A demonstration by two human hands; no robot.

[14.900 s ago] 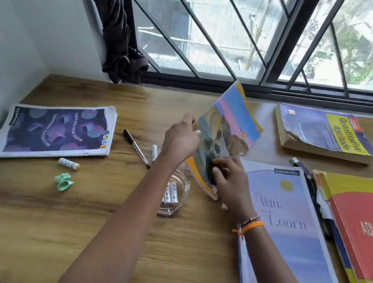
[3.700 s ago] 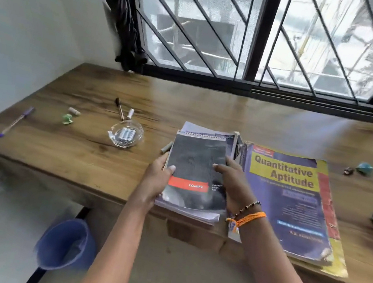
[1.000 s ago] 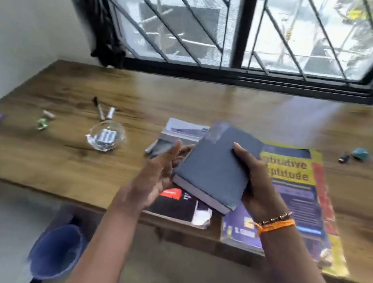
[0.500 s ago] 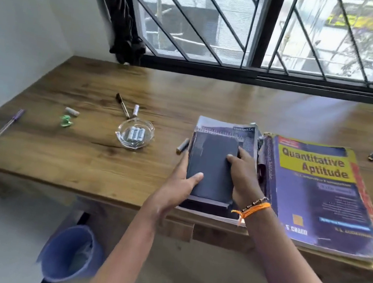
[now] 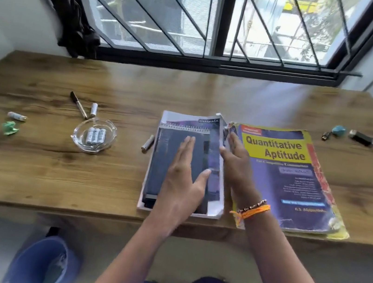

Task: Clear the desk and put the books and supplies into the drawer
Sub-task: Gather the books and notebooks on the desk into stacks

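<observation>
A stack of notebooks [image 5: 217, 165] lies at the wooden desk's [image 5: 78, 173] front edge, with a dark grey book [image 5: 165, 160] on top. My left hand [image 5: 185, 180] rests flat on that grey book, fingers straight. My right hand [image 5: 237, 164] stands on edge, open, against the stack's right side, between it and the thick "Quantitative Aptitude" book [image 5: 292, 177]. Loose supplies lie to the left: a glass dish [image 5: 93, 135] holding batteries, a black marker [image 5: 78, 104], a small cap or battery [image 5: 148, 143] beside the stack. No drawer shows.
A loose battery [image 5: 16, 116] and a green paper scrap [image 5: 9, 128] sit at far left. A teal eraser [image 5: 338, 130] and black USB stick [image 5: 362, 138] lie at far right. A blue bin [image 5: 44, 263] stands under the desk. A window with bars runs behind.
The dark grey book, held in both hands above the stack a second ago, now lies on the stack. My hands have let go and flattened against it.
</observation>
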